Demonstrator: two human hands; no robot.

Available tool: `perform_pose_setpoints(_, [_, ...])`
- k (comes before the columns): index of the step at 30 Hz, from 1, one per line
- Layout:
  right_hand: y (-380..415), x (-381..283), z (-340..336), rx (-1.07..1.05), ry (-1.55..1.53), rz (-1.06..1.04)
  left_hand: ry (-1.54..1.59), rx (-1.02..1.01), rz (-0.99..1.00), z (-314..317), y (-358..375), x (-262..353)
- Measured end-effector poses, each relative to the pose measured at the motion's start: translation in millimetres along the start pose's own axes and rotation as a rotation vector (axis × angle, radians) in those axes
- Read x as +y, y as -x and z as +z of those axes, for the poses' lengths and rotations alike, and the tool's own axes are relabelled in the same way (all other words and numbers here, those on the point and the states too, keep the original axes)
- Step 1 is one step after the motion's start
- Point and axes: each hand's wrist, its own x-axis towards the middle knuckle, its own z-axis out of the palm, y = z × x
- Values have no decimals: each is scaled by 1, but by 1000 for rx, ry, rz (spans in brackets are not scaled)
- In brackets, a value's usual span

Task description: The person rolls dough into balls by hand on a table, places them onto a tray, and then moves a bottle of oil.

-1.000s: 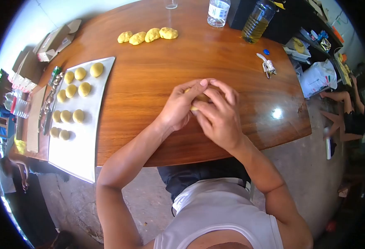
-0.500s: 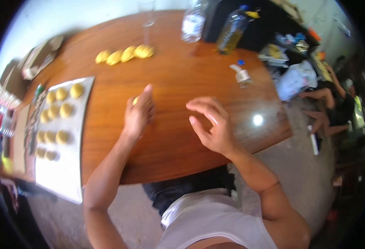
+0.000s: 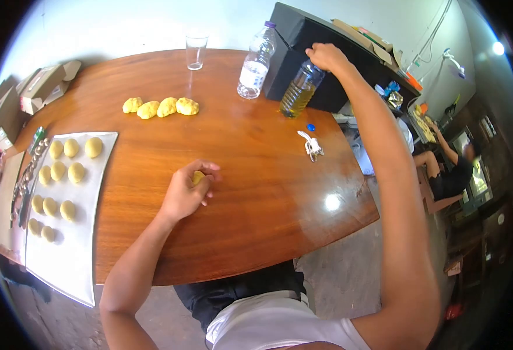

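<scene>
Over the middle of the wooden table, my left hand (image 3: 188, 188) is curled around a small yellow dough ball (image 3: 197, 177), partly hidden by the fingers. My right hand (image 3: 329, 57) reaches far forward and grips the top of a plastic bottle of yellow oil (image 3: 299, 93), which leans slightly; its neck is covered by my fingers. Several rough yellow dough lumps (image 3: 167, 107) lie in a row at the back. To the left, a metal tray (image 3: 73, 256) carries rows of smooth round dough balls (image 3: 76, 172).
A clear water bottle (image 3: 253, 76) and a drinking glass (image 3: 196, 53) stand at the back. Near the oil bottle lie a blue cap (image 3: 311, 127) and a white cable (image 3: 311, 146). A black box (image 3: 291, 44) stands behind. Cardboard boxes (image 3: 49, 87) sit at left. Another person (image 3: 452, 169) sits at far right.
My right hand has moved from above the table to the oil bottle and closed on its top. The left hand keeps the dough ball. The view has tilted up.
</scene>
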Motion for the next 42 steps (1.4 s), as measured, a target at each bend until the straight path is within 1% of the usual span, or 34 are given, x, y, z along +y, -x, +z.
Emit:
perform_pose_setpoints(1, [15, -8, -1, 63, -21, 91, -38, -31, 3, -1, -1, -3])
perform_pose_setpoints(2, [18, -13, -6, 75, -27, 118, -75, -67, 0, -1, -1, -6])
perform_pose_setpoints(7, [24, -5, -6, 69, -83, 198, -109, -81, -22, -3, -3, -10])
perform_pose_setpoints(9, [29, 0, 0, 160, -152, 252, -115, -78, -24, -3, -5, -11])
perform_pose_setpoints(10, [27, 12, 9, 158, -152, 250, -112, -80, -26, -4, -5, -12])
perform_pose_setpoints(13, [36, 56, 33, 294, -350, 319, -111, -87, -29, -4, -6, -14])
perform_pose_setpoints(14, [25, 97, 67, 427, -219, 152, -119, -90, -20, -5, -6, -14])
perform_pose_setpoints(16, [72, 85, 66, 300, -1050, 593, -114, -94, -27, -4, -5, -12])
perform_pose_setpoints(17, [84, 86, 73, 297, -1047, 591, -117, -99, -32, -4, -5, -10])
perform_pose_setpoints(19, [101, 88, 89, 224, -1636, 759, -127, -102, -31, -4, -5, -9])
perform_pose_setpoints(20, [106, 90, 95, 222, -1634, 769, -140, -107, -30, -4, -5, -9])
perform_pose_setpoints(22, [116, 87, 103, 141, -1752, 766, -133, -106, -44, -4, -6, -9])
perform_pose_setpoints(27, [110, 78, 106, 158, -1719, 794, -103, -99, -59, -5, -8, -12])
perform_pose_setpoints(29, [104, 73, 101, 252, -1529, 797, -98, -101, -43, -6, -6, -10])
perform_pose_setpoints(30, [94, 81, 105, 284, -1411, 804, -98, -97, -48, -6, -6, -9])
perform_pose_setpoints(31, [83, 91, 107, 277, -1411, 803, -97, -104, -51, -6, -6, -10])
perform_pose_setpoints(33, [66, 107, 110, 452, -861, 518, -94, -112, -58, -7, -7, -11])
perform_pose_setpoints(34, [61, 102, 106, 446, -860, 520, -105, -109, -52, -6, -7, -12])
perform_pose_setpoints(36, [53, 92, 89, 520, -398, 337, -118, -107, -52, -5, -7, -13])
perform_pose_setpoints(37, [52, 81, 77, 516, -404, 339, -122, -100, -31, -5, -7, -13])
perform_pose_setpoints(39, [47, 55, 49, 360, -351, 377, -135, -82, -18, -7, -7, -14])
perform_pose_setpoints(40, [47, 48, 42, 340, -353, 292, -136, -82, -13, -8, -8, -15])
perform_pose_setpoints(41, [44, 40, 33, 336, -360, 286, -134, -82, -8, -8, -9, -16])
perform_pose_setpoints(42, [41, 31, 25, 324, -285, 237, -135, -78, -13, -9, -9, -15])
